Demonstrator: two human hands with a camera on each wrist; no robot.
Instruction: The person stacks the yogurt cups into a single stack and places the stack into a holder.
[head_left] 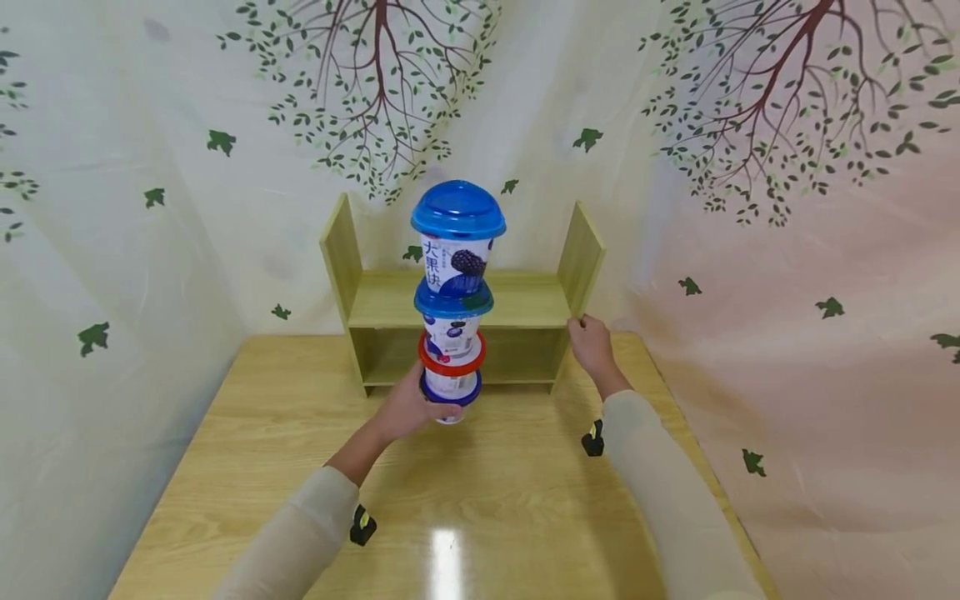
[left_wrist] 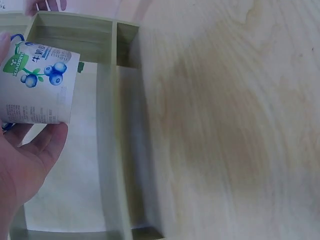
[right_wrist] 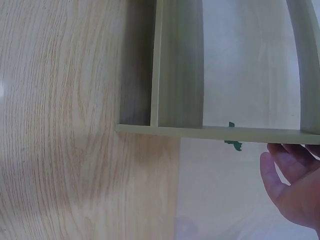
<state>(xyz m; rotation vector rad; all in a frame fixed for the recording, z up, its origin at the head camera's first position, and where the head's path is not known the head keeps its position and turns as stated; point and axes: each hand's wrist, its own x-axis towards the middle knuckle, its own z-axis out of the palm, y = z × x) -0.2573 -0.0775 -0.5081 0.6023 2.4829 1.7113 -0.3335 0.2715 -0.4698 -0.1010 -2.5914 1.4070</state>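
My left hand (head_left: 408,407) grips the lowest tub of an upright stack of several lidded yogurt tubs (head_left: 452,265). The top tub has a domed blue lid and a blackberry picture; red and dark blue rims show lower down. In the left wrist view, a white yogurt tub (left_wrist: 42,82) printed with blueberries sits against the fingers. A pale wooden shelf (head_left: 459,327) stands behind the stack. Over at the shelf's right side, my right hand (head_left: 592,343) touches the outer face of the side panel (right_wrist: 215,133) with bent fingers, their tips partly hidden.
The shelf stands at the back of a wooden table (head_left: 480,492), with two tall side panels and a lower compartment. A cloth backdrop (head_left: 540,108) printed with trees and leaves hangs around the table. Small black devices (head_left: 363,526) are at both wrists.
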